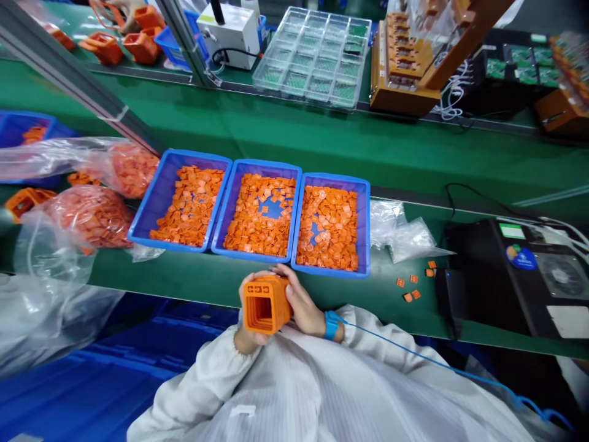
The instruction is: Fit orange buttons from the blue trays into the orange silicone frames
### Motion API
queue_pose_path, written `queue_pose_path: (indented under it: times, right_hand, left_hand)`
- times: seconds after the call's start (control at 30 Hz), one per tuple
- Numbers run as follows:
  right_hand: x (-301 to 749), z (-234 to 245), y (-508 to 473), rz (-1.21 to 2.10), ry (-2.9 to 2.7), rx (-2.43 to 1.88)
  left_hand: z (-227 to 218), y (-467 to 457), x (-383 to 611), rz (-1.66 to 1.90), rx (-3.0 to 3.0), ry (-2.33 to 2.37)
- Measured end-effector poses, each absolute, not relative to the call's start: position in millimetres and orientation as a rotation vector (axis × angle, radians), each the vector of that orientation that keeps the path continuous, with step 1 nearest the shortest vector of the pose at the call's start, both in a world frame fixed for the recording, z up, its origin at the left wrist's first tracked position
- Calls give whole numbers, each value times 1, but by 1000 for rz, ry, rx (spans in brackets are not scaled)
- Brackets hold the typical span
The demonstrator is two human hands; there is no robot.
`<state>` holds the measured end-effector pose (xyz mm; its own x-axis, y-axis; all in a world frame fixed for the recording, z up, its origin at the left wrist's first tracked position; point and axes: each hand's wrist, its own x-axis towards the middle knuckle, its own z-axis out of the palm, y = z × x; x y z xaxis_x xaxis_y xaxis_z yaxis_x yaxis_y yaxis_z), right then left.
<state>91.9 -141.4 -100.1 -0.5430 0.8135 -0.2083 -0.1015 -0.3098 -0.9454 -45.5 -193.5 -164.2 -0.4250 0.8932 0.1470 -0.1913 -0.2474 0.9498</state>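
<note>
Left hand [254, 288] and right hand [302, 305], fingers curled and pressed to its sides, grip a hollow orange plastic frame [276, 301] over a green bench [184, 276]; a slack grip could drop it near blue trays [257, 163] of small orange pieces [260, 215].

Orange plastic housing [265, 305]: smooth moulded walls, soft sheen. Small orange plastic pieces [257, 215]: same finish, slightly glossy. Blue plastic trays [334, 181]: smooth, glossy rims. Clear polythene bags [405, 236]: thin, crinkled, shiny. Green desk [396, 153]: smooth, faint sheen. White smock [294, 387]: fine-striped cloth, matt. Blue wrist strap [331, 325]: matt. Grey metal rail [59, 73]: dull, satin. Clear plastic tray [313, 55]: glossy, moulded.
</note>
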Motion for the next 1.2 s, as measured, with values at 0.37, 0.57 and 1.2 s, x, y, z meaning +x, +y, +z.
queue_pose_path:
  times: [0.37,0.57,1.2]
  right_hand:
    - [64,-107,-141,1575,-1383,-1101]
    - [67,-106,-144,1578,-1310,-1072]
    - [56,-114,-158,1491,-1374,-1126]
  left_hand:
    - [-151,-190,-60,1815,1141,1306]
    - [-151,-189,-60,1779,1168,1322]
    - [-153,-182,-61,1788,1196,1022]
